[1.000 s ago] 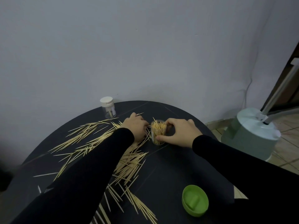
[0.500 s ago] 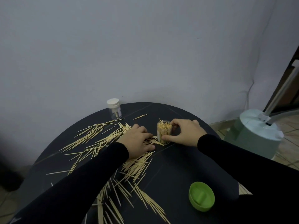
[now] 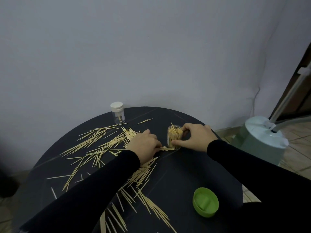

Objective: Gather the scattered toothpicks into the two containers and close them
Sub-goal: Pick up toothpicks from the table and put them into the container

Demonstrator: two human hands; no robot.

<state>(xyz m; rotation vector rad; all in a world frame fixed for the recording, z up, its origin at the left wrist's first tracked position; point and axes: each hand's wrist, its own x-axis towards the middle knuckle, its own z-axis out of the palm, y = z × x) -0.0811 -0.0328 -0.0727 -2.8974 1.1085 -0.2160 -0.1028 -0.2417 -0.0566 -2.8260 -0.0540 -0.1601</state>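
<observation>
On the desk (image 3: 176,182) toothpicks (image 3: 101,142) lay scattered left of the open jar (image 3: 175,137), with a capped jar (image 3: 117,113) behind. The right hand (image 3: 195,137) held the open jar; the left hand (image 3: 144,145) pinched a bunch. Best align tips, then drop them in upright; green lid (image 3: 205,201) waited near

Both arms are covered in long black sleeves of plain, matte cloth with no print, stripe or logo showing. The left sleeve (image 3: 94,187) runs unbroken from the lower edge of the view up to the wrist, where it ends in a snug, straight cuff. The right sleeve (image 3: 249,167) is the same dark fabric and ends in a like cuff at the wrist. The left hand (image 3: 144,145) and right hand (image 3: 196,138) are bare, with no gloves, rings or watch visible.
</observation>
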